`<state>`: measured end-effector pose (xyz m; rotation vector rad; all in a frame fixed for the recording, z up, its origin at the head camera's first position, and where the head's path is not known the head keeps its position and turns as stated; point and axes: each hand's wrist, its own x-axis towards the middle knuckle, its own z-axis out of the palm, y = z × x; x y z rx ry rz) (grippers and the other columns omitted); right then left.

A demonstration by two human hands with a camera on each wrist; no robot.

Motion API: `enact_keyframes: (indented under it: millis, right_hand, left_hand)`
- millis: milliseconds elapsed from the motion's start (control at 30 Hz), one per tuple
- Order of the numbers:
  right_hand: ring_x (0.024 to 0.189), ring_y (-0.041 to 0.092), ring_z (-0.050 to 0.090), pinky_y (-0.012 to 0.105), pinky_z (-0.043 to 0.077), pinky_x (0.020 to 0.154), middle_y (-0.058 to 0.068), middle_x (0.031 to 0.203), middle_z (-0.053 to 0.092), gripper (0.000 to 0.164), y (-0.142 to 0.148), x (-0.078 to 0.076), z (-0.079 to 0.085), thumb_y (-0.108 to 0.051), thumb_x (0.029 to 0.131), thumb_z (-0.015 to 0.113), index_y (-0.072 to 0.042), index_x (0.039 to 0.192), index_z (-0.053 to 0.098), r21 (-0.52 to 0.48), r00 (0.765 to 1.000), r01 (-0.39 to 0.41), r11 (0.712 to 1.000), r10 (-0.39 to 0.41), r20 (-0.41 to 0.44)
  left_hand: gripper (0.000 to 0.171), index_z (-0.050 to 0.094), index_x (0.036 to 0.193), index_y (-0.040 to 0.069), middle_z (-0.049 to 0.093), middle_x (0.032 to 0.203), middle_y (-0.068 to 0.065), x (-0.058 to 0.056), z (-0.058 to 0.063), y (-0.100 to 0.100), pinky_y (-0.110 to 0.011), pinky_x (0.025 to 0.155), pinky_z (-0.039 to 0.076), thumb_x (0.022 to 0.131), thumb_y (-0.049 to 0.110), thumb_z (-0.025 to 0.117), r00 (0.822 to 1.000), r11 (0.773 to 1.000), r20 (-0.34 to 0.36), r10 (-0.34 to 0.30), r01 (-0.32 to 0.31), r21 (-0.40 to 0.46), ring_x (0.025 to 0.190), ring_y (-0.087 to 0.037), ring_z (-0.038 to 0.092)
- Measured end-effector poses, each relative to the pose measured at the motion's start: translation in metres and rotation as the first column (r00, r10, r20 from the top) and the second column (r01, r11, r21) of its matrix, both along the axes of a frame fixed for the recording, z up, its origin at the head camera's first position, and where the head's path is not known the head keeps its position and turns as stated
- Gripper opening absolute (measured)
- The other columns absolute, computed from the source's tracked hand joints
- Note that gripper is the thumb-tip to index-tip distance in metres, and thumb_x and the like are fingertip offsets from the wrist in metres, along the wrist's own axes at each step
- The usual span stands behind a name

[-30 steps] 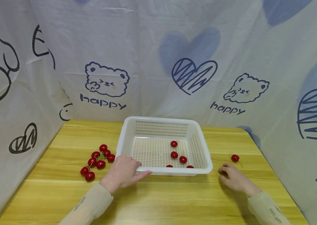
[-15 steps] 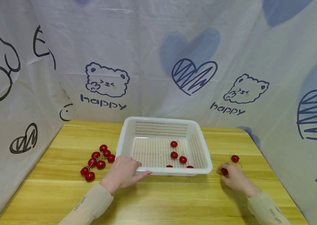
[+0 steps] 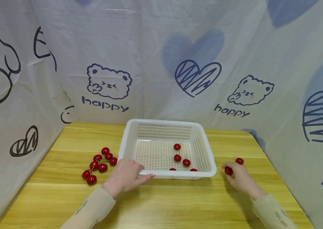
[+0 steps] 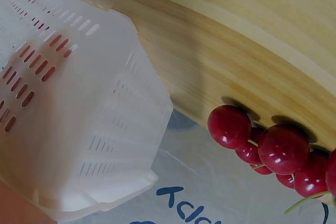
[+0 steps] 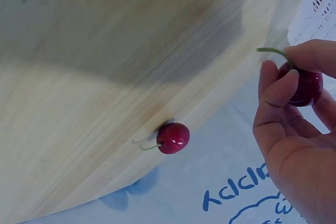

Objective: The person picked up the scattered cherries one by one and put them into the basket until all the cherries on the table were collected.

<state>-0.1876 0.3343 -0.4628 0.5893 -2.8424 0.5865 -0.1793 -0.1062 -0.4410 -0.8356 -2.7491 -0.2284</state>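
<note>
My right hand (image 3: 242,181) pinches a dark red cherry (image 5: 310,88) between thumb and fingers, to the right of a white slotted plastic basket (image 3: 161,172). Its green stem sticks out past the fingertips in the right wrist view. Another stemmed cherry (image 5: 174,139) lies on the table just beyond that hand. My left hand (image 3: 124,176) grips the basket's front left rim, its thumb stretched along the front edge. Fingers show reddish through the slots in the left wrist view. Inside the basket, several cherries (image 3: 177,157) lie toward the right; the front wall partly hides two.
To the left of the basket, several cherries (image 3: 102,167) with green stems lie in a cluster on the wooden table (image 3: 161,206). A pale printed cloth (image 3: 155,47) hangs behind the table and along both sides.
The cherry by my right hand has come into view in its fingers and risen slightly. My right hand has shifted a little. The left hand and the basket stay put.
</note>
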Motion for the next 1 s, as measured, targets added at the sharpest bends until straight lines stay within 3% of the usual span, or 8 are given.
enact_keyframes:
  millis: [300,500,767,1000]
  right_hand:
    - [0.071,0.015,0.055,0.034,0.051,0.062,0.012,0.091,0.066,0.024,-0.002,-0.004,0.005,0.0,0.076,0.07,0.0,0.1,0.064,-0.025,1.0,0.016,1.0,-0.017,-0.021]
    - [0.071,0.017,0.057,0.035,0.05,0.061,0.01,0.086,0.066,0.02,-0.006,-0.007,0.012,0.0,0.073,0.071,-0.006,0.091,0.064,-0.049,0.996,0.025,0.998,-0.029,-0.088]
    - [0.062,0.013,0.05,0.029,0.047,0.053,0.005,0.079,0.062,0.016,-0.014,-0.008,0.028,0.0,0.076,0.068,-0.003,0.091,0.063,-0.104,0.996,0.049,0.993,-0.056,-0.063]
    - [0.06,0.014,0.05,0.027,0.047,0.051,0.006,0.079,0.061,0.013,-0.026,-0.01,0.044,-0.003,0.08,0.066,-0.005,0.092,0.062,-0.156,0.993,0.051,0.986,-0.067,-0.102]
  left_hand:
    - [0.06,0.056,0.062,0.024,0.034,0.043,0.011,0.0,0.0,0.0,-0.022,0.037,0.025,0.089,0.072,0.032,1.0,1.0,0.005,-0.002,0.001,0.003,0.039,-0.004,0.028]
    - [0.061,0.058,0.063,0.023,0.034,0.043,0.011,0.0,0.0,0.0,-0.022,0.037,0.025,0.089,0.072,0.032,1.0,1.0,0.001,-0.001,0.001,0.002,0.039,-0.004,0.028]
    - [0.06,0.053,0.06,0.024,0.034,0.043,0.011,0.0,-0.001,0.0,-0.023,0.038,0.026,0.089,0.072,0.032,1.0,1.0,-0.004,0.0,0.0,-0.001,0.04,-0.005,0.029]
    - [0.059,0.05,0.058,0.025,0.034,0.043,0.011,0.0,0.0,0.001,-0.023,0.039,0.026,0.088,0.073,0.031,1.0,1.0,0.005,0.002,-0.002,-0.005,0.04,-0.005,0.03]
